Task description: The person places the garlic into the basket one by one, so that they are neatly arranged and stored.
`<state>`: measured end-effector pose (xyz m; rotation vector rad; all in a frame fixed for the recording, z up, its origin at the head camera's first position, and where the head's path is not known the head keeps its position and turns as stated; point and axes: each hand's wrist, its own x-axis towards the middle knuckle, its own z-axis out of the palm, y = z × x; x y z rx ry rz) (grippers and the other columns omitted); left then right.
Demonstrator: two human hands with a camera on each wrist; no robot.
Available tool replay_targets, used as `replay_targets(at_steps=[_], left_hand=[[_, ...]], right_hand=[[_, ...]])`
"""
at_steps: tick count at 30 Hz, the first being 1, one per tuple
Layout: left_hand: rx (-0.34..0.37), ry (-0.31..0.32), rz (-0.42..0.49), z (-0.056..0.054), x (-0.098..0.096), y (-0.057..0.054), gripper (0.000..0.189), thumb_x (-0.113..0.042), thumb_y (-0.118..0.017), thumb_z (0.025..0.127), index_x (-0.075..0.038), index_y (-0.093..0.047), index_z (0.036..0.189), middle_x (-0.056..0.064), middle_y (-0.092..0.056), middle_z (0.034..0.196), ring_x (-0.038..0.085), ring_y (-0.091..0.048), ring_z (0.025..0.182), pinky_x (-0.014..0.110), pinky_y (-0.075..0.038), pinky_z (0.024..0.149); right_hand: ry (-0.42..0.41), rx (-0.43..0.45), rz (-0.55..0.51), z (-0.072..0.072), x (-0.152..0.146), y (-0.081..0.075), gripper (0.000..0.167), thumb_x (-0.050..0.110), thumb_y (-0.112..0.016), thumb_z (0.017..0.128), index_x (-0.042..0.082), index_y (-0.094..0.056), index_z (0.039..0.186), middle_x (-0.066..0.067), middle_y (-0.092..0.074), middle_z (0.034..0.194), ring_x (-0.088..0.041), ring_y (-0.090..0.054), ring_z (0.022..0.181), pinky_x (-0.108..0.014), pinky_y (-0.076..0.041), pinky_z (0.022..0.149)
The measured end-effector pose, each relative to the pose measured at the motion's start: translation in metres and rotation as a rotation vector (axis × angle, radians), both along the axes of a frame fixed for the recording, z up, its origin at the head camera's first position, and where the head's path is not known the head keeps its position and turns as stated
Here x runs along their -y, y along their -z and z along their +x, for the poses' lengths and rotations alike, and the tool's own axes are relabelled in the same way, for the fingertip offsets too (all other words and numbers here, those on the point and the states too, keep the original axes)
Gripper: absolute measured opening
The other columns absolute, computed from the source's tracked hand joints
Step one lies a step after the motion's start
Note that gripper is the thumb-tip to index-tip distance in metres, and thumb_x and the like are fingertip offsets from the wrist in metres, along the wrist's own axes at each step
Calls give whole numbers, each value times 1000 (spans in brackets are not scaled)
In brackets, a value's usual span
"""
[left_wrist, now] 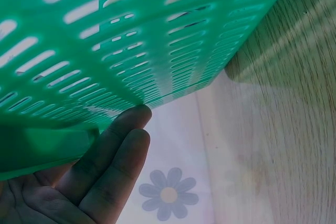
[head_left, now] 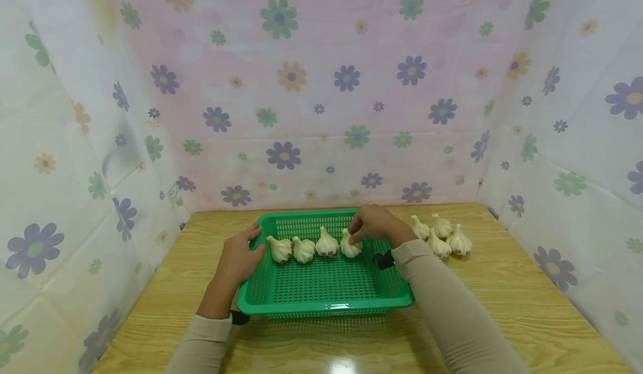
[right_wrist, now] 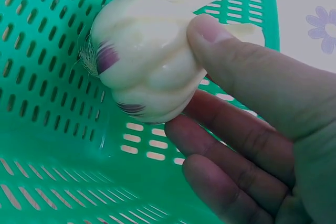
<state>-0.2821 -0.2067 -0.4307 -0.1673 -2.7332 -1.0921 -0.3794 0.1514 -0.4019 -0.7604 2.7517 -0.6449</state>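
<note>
A green plastic basket [head_left: 325, 309] with slotted walls stands on the wooden table. My left hand [head_left: 244, 255] holds its left rim, the thumb over the inner side; the left wrist view shows straight fingers [left_wrist: 113, 174] along the outer wall. Inside, garlic bulbs sit in a row toward the back, among them a leftmost bulb [head_left: 279, 249] and a middle one [head_left: 326, 244]. With thumb and fingers my right hand [head_left: 374, 223] pinches the rightmost garlic bulb [right_wrist: 147, 59] by its neck and side, within the basket. Purple streaks and root hairs mark its base.
Several more garlic bulbs [head_left: 459, 241] lie in a cluster on the wooden table [head_left: 507, 307], right of the basket. Flower-patterned cloth [head_left: 321, 89] hangs behind the table and on both sides. A black wrist strap [head_left: 384, 259] shows at the right cuff.
</note>
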Motion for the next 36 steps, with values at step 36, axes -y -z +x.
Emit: replay_targets(at_steps=[36], left_hand=[[-7,-1,18,-1,0,3,54,-12,-61,97,-3,-54,150,11,-42,163,12,-24,38,23,-28,39]], right_hand=[[6,-11,-9,0,-2,0,20,28,-87,84,21,-84,102,5,-79,101,-12,-71,90,-36,-60,81]])
